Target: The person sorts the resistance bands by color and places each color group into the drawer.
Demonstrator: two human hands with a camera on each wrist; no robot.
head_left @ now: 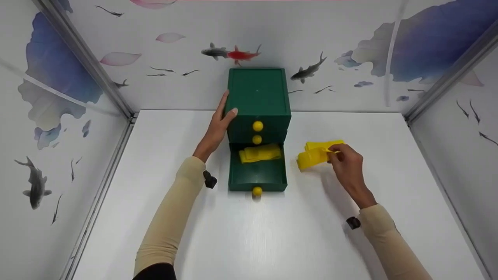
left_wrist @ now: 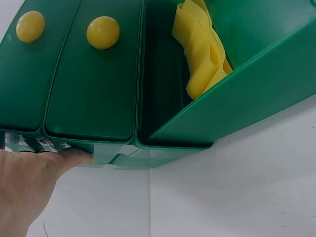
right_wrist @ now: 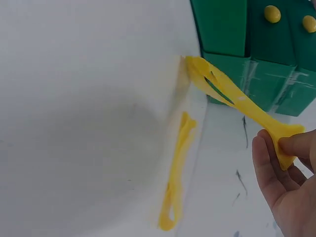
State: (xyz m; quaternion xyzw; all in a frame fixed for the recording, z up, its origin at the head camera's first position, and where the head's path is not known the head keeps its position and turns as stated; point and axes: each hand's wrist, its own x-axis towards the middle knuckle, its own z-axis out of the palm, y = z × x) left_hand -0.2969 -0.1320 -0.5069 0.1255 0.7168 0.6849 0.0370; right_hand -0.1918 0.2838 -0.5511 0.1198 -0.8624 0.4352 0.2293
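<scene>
A green drawer cabinet (head_left: 257, 91) with yellow round knobs stands against the back wall, its bottom drawer (head_left: 256, 177) pulled out. My left hand (head_left: 214, 131) rests on the cabinet's left side, the thumb at the front top edge. Inside the drawer lies a folded yellow elastic band (head_left: 261, 153), also seen in the left wrist view. To the right of the drawer, my right hand (head_left: 349, 169) pinches one end of a second yellow elastic band (right_wrist: 242, 101) between thumb and fingers; its looped far end hangs toward the cabinet. A third yellow elastic band (right_wrist: 177, 168) lies flat on the table beneath it.
The white table (head_left: 171, 175) is enclosed by panels printed with fish and petals. Two upper drawers, each with a yellow knob (head_left: 257, 126), are closed above the pulled-out one. Metal posts (head_left: 408, 122) mark the table's back corners.
</scene>
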